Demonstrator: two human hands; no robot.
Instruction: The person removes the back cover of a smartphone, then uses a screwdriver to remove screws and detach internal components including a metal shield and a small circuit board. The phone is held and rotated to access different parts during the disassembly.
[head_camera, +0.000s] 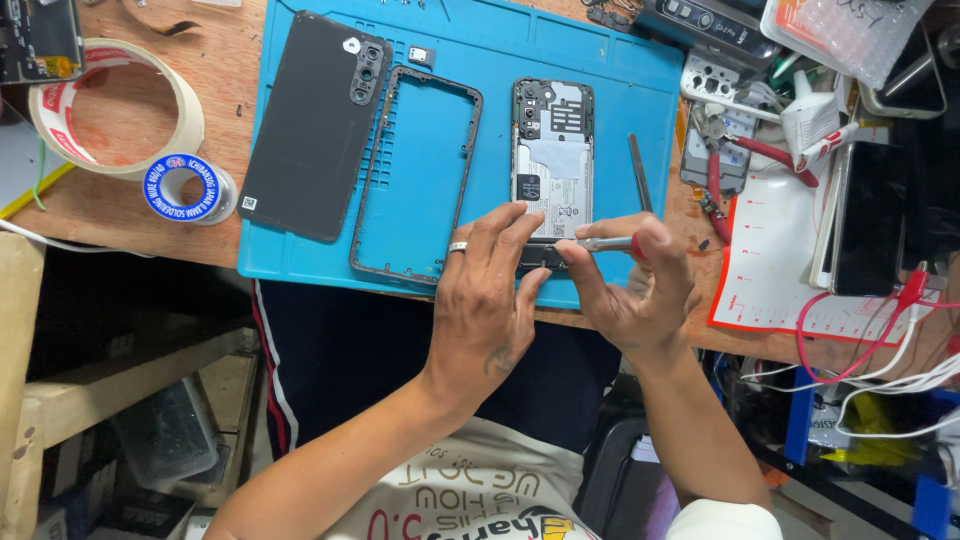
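At the lower centre of the frame, the right hand (640, 285) pinches a small screwdriver (600, 243) at the opened phone (553, 150) (its lower end). The left hand (490, 290) presses spread fingers on the phone; steady pressure and an upright tip should keep the bit seated.

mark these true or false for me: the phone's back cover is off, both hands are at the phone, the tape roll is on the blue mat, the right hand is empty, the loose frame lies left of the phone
1. The back cover is off the phone. True: it lies apart on the blue mat, and the phone's insides show.
2. Both hands are at the phone. True: the left hand and the right hand meet at its near end.
3. The tape roll is on the blue mat. False: it sits on the wooden bench, left of the mat.
4. The right hand is empty. False: it holds a red-handled screwdriver, its tip at the phone.
5. The loose frame lies left of the phone. True: it sits between back cover and phone.
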